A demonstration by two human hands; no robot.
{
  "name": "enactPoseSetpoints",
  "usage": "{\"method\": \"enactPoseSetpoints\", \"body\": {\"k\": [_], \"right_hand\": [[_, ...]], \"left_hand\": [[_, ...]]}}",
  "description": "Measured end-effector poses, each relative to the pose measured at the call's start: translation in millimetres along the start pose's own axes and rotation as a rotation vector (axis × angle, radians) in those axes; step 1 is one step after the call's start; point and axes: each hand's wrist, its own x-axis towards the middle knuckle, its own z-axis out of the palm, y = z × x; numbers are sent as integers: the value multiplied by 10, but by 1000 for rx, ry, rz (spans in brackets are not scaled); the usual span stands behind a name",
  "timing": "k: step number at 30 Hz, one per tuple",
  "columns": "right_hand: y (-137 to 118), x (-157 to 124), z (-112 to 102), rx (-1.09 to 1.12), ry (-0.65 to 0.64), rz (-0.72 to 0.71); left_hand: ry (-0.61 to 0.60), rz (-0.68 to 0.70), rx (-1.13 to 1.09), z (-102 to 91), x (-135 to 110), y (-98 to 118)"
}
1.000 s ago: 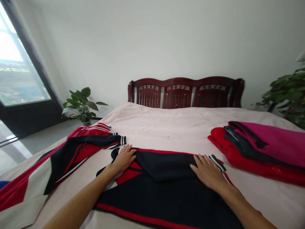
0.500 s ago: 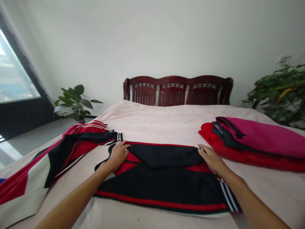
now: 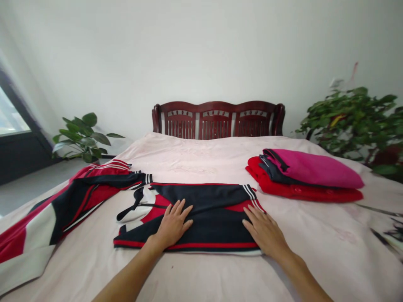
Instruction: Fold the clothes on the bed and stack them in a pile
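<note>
A folded navy jacket with red bands and white stripes (image 3: 208, 209) lies on the pale pink bed cover (image 3: 204, 159) in front of me. My left hand (image 3: 172, 224) rests flat on its left half, fingers spread and open. My right hand (image 3: 263, 230) lies flat on its right edge, fingers stretched out, holding nothing.
Another red, navy and white garment (image 3: 78, 197) sprawls unfolded at the left. A stack of folded red, dark and magenta clothes (image 3: 302, 176) sits at the right. A dark wooden headboard (image 3: 218, 119) stands at the back, with potted plants (image 3: 83, 136) on both sides.
Both hands slid back toward me over the jacket, from its far edge to its near half. The jacket now looks shorter and more compact. The view has shifted to the right.
</note>
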Motion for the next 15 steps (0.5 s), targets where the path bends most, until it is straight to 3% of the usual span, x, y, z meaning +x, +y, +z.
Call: {"method": "enactPoseSetpoints", "body": {"k": [6,10,15], "right_hand": [[291,-89,-149,194,56,185],[327,-122,-240,169,49,193],[313,52,-408,165,43,102]], "left_hand": [[13,-16,-2,52,-30,-76],[-1,-30,-10,38,-27,-63],[-9,-82,-4,14,-32,-62]]}}
